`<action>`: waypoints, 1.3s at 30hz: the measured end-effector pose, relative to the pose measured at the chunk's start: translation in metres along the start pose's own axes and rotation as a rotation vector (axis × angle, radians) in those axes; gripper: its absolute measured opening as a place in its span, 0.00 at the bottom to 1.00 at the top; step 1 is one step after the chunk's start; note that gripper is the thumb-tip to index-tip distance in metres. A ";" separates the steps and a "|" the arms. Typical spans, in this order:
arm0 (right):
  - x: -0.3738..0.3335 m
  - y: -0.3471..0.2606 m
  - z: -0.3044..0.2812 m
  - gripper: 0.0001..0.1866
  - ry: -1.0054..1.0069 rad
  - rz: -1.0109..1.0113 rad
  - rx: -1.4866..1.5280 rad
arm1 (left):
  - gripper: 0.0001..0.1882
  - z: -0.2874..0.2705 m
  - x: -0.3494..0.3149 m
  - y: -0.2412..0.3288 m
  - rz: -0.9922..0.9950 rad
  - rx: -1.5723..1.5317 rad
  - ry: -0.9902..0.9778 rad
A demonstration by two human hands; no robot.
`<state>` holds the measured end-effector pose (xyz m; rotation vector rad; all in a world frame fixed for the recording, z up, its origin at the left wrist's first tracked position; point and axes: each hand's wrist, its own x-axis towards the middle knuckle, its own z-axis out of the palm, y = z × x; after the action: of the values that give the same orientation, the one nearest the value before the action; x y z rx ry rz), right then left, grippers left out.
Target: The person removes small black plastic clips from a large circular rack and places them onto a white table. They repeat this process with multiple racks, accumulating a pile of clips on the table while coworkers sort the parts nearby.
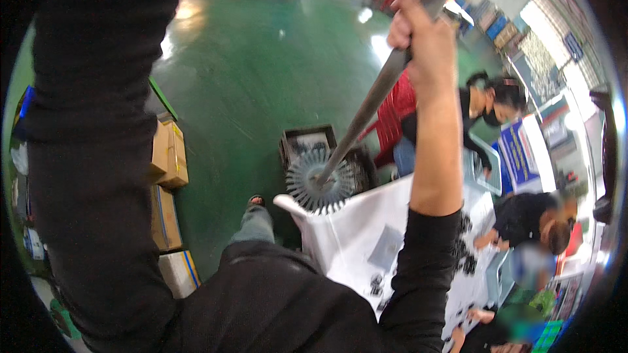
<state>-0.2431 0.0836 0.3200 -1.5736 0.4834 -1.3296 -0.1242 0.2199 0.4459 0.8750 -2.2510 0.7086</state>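
Note:
My right hand [422, 42] is raised at the upper right, its fingers wrapped round a long grey pole [376, 95]. The pole slants down toward the middle of the view. At its lower end is a round, pale grey-blue head [304, 186] with narrow fins spreading out all around, just above the near corner of a white-covered table. I cannot tell exactly what kind of tool it is. My left arm, in a black sleeve [98, 157], reaches up along the left side. The left hand lies outside the picture.
A dark crate [288, 147] stands on the green floor behind the finned head. Cardboard boxes [171, 157] line the left. The white-covered table [340, 232] holds small black parts [466, 261]. Several people work along it, near pale blue trays [500, 278]. A red chair [390, 124] stands beyond.

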 end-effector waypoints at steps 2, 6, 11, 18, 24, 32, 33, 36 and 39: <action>0.020 0.037 0.030 0.19 -0.046 0.054 0.090 | 0.33 -0.003 -0.004 -0.039 -0.073 0.044 0.034; 0.058 0.128 0.090 0.18 -0.024 0.091 0.005 | 0.34 0.002 -0.023 -0.153 -0.230 0.066 0.144; 0.094 0.250 0.158 0.15 -0.022 0.181 -0.020 | 0.44 0.045 -0.083 -0.309 -0.734 -0.094 -0.072; 0.086 0.378 0.247 0.14 -0.015 0.225 -0.210 | 0.25 0.143 -0.189 -0.414 -1.265 -0.848 0.337; 0.091 0.401 0.256 0.42 -0.425 -0.021 -0.373 | 0.27 0.138 -0.266 -0.462 -1.526 -0.989 0.711; 0.069 0.438 0.150 0.23 -0.375 0.310 -0.673 | 0.31 0.073 -0.344 -0.531 -1.589 -0.592 0.951; 0.060 0.441 0.142 0.22 -0.354 0.344 -0.685 | 0.31 0.071 -0.349 -0.538 -1.580 -0.545 0.972; 0.044 0.447 0.132 0.19 -0.321 0.388 -0.687 | 0.31 0.070 -0.362 -0.551 -1.559 -0.488 0.986; 0.039 0.442 0.130 0.17 -0.305 0.391 -0.657 | 0.30 0.075 -0.372 -0.558 -1.547 -0.488 0.969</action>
<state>0.0105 -0.0880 -0.0268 -2.0307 1.0428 -0.6366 0.4759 -0.0369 0.2768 1.2593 -0.4484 -0.1892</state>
